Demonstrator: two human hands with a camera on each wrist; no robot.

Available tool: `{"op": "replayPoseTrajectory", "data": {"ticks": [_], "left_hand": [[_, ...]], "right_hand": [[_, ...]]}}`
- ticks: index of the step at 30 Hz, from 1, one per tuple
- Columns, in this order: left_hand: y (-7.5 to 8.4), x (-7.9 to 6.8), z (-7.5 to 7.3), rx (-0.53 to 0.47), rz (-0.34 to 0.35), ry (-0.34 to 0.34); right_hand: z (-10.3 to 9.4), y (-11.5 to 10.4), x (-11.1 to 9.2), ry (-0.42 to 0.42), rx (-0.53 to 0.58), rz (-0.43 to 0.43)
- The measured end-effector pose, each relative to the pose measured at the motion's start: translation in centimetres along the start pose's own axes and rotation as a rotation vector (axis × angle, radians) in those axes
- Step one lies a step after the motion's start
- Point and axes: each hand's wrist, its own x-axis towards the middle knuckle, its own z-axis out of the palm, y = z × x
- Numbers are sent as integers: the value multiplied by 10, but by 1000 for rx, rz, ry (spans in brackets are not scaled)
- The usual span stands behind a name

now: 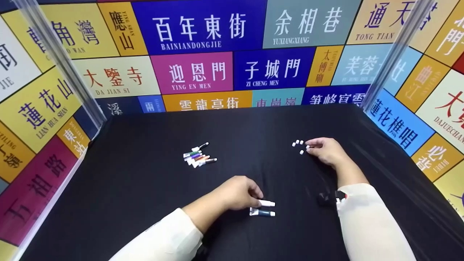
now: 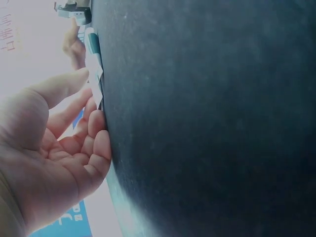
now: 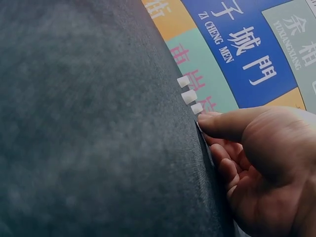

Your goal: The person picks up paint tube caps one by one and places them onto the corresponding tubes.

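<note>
My left hand (image 1: 237, 192) is low over the black cloth, thumb and index finger pinching the tail end of a white paint tube (image 1: 267, 203). Right beside that tube, nearly parallel, lies a dark teal paint tube (image 1: 262, 213) with a white cap. In the left wrist view, the thumb and index of the left hand (image 2: 64, 133) meet at the tube end, and the other fingers curl in. Farther off to the right, my right hand (image 1: 328, 150) pinches a small white cap (image 1: 307, 147), mostly hidden by the thumb in the right wrist view. Several similar white caps (image 1: 297, 141) lie close to its fingertips.
A loose pile of paint tubes (image 1: 197, 156) in several colours lies left of centre on the black cloth (image 1: 145, 203). Panels with printed signs (image 1: 197, 72) rise behind and at both sides. Clear upright posts (image 1: 391, 54) stand at the back corners.
</note>
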Motion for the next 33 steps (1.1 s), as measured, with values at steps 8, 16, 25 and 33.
{"op": "replayPoseTrajectory", "data": {"ticks": [8, 16, 25, 33], "left_hand": [[-1, -2, -4, -16, -9, -5], [-11, -4, -13, -26, -6, 35], [-32, -4, -40, -47, -45, 196], [-55, -5, -61, -83, -153, 356]], "right_hand": [[0, 0, 1, 14, -86, -18], [-1, -1, 0, 35, -73, -20], [-13, -11, -5, 54, 90, 39], [-23, -33, -11, 71, 220, 38]]}}
